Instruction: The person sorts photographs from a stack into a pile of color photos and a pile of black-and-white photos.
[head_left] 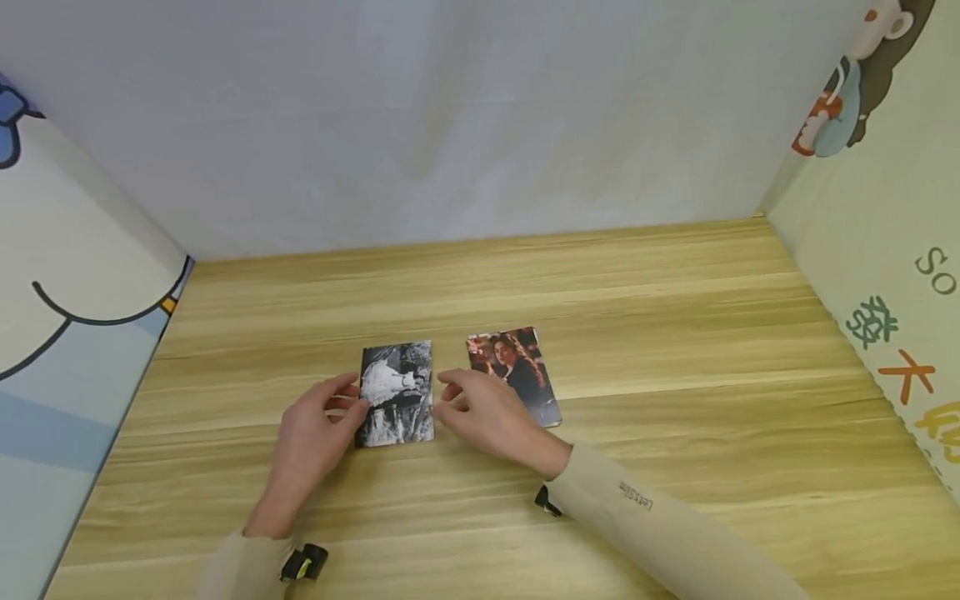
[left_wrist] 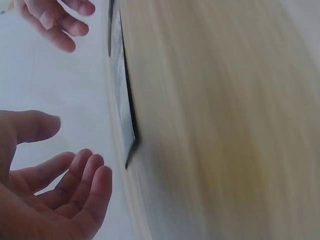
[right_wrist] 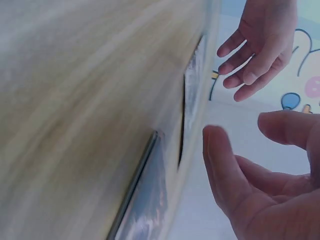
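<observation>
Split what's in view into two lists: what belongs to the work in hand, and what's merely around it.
In the work:
black-and-white picture card, between left hand and right hand
colour picture card, probably, partly hidden by the right hand

Merely around:
wooden table, supporting both cards
pale back wall
printed left wall
printed right wall

Soft, diffuse light falls fairly evenly over the wooden table (head_left: 637,317), while the pale wall (head_left: 525,108) behind it looks greyer, mottled with gentle shading. A faint shadow lies on the table near the left hand (head_left: 311,437). The head view is reasonably crisp; both wrist views are hazy, the table's grain smeared. In the right wrist view, the colour photo (right_wrist: 147,200) on the table carries a whitish sheen.
</observation>
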